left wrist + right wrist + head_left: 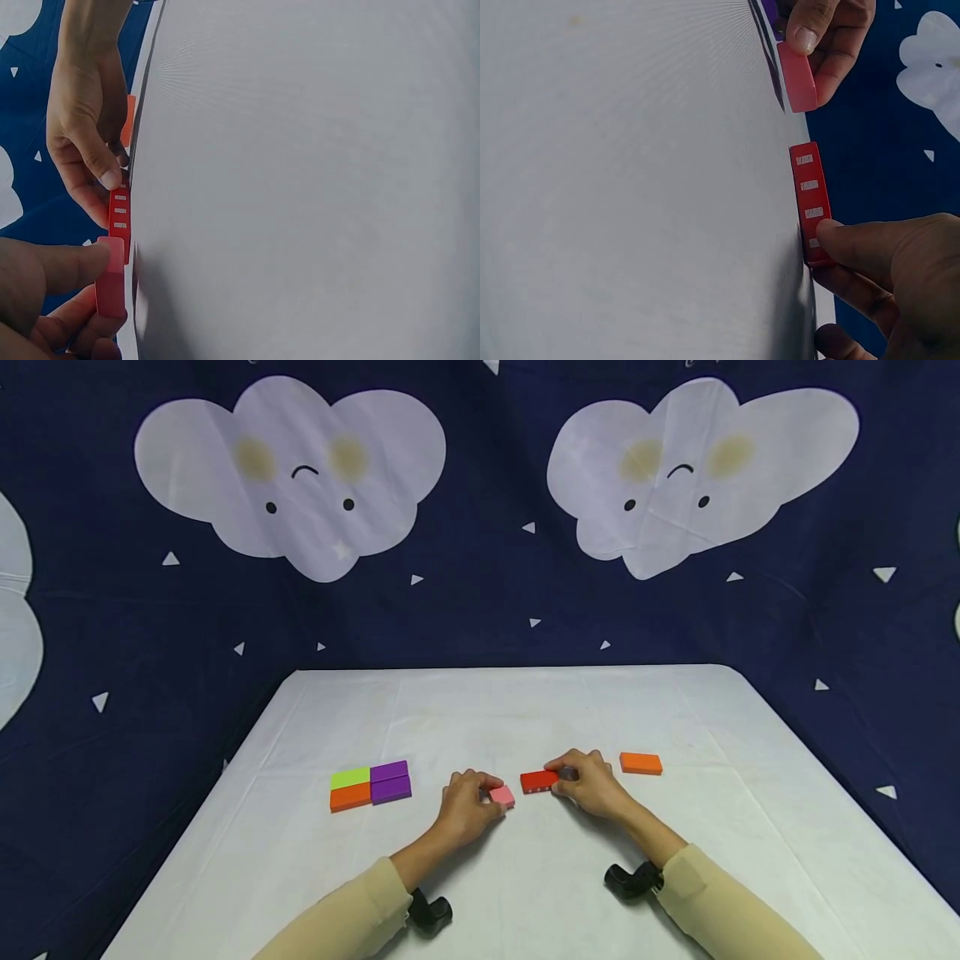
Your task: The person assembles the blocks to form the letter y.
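Note:
My left hand [467, 810] pinches a pink block [502, 796] between thumb and fingers, near the middle of the white table. To the right of it, my right hand [592, 783] holds one end of a red block [537, 782] between thumb and fingers. White marks run along one side of the red block [810, 185], clear in the right wrist view. A small gap separates the pink block [798, 79] from the red one there. In the left wrist view the pink block [111, 281] partly overlaps the red block's near end.
Left of the hands, a lime green block [350, 778], an orange block [350, 797] and two purple blocks [390, 783] lie side by side. Another orange block [641, 764] lies beyond the right hand. A dark blue cloth with clouds [480, 610] hangs behind the table [495, 710].

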Tool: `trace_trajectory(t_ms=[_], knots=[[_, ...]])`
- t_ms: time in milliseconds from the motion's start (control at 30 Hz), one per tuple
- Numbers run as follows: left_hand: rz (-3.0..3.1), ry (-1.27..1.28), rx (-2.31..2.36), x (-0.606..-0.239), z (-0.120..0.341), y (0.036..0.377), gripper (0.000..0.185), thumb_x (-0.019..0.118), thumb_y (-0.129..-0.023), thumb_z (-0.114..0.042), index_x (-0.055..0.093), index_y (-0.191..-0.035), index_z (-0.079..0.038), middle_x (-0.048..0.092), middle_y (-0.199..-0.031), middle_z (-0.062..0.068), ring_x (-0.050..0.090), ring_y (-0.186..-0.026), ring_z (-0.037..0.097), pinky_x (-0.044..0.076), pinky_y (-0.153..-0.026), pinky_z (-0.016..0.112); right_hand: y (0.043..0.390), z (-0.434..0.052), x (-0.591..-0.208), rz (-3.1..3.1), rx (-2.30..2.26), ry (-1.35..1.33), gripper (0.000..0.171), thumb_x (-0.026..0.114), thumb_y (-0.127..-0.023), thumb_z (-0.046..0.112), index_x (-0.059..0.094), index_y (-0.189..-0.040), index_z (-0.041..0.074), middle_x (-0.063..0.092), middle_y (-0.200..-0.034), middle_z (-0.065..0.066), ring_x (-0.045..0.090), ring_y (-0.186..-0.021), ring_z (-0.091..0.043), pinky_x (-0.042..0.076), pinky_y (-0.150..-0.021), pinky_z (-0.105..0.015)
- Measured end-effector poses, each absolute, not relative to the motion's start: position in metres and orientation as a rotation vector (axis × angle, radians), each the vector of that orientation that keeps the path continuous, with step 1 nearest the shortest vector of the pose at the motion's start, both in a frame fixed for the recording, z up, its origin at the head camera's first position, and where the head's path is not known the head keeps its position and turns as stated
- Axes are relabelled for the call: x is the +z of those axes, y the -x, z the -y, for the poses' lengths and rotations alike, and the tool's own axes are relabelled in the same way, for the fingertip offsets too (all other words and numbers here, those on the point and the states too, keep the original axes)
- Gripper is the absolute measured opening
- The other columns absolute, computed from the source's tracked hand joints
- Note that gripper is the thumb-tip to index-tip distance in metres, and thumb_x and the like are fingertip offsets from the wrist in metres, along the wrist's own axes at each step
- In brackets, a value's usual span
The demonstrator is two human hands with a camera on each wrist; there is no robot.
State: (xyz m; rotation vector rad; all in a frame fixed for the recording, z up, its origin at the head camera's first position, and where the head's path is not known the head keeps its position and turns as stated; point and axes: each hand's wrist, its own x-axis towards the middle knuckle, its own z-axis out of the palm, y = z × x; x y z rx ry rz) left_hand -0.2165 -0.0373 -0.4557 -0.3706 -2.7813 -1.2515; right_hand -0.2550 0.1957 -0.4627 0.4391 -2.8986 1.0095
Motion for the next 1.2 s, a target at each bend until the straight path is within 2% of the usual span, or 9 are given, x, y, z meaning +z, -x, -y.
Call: trace_trajectory(t_ms=[200,500,867,1200], knots=[[2.790,0.379,-1.217,-0.458,0.037,0.217,0.029,0.075,-0.073,-0.013,0.071,-0.101,-0.009,0.062,-0.089,0.004,0.042,-0.082,0.014,0.028,-0.074,0.029,0.255,-0.195,-0.462,2.887,0.970,-0.484,0.029,0.072,-0.077,0.016,0.071,-0.106,0.022,0.067,-0.104,0.004,0.038,-0.082,-0.017,0.024,-0.071,-0.031],[2.798,0.393,-1.199,-0.460,0.037,0.216,0.031,0.076,-0.071,-0.014,0.070,-0.100,-0.008,0.062,-0.091,0.004,0.044,-0.086,0.015,0.029,-0.076,0.030,0.254,-0.195,-0.464,2.870,0.963,-0.521,0.035,0.072,-0.076,0.016,0.070,-0.110,0.020,0.068,-0.107,0.002,0.039,-0.082,-0.018,0.023,-0.070,-0.031],[2.796,0.407,-1.286,-0.460,0.044,0.216,0.036,0.076,-0.069,-0.013,0.069,-0.104,-0.007,0.063,-0.097,0.008,0.044,-0.088,0.018,0.030,-0.078,0.032,0.249,-0.194,-0.461,2.844,1.030,-0.353,0.036,0.074,-0.076,0.021,0.069,-0.111,0.016,0.067,-0.111,-0.005,0.040,-0.087,-0.022,0.024,-0.071,-0.031],[2.820,0.489,-1.386,-0.459,0.055,0.222,0.038,0.073,-0.073,-0.010,0.068,-0.111,-0.009,0.064,-0.100,0.008,0.041,-0.087,0.015,0.032,-0.073,0.026,0.246,-0.194,-0.463,2.838,1.051,-0.250,0.038,0.076,-0.075,0.027,0.069,-0.112,0.015,0.066,-0.109,-0.007,0.040,-0.090,-0.022,0.025,-0.073,-0.031]])
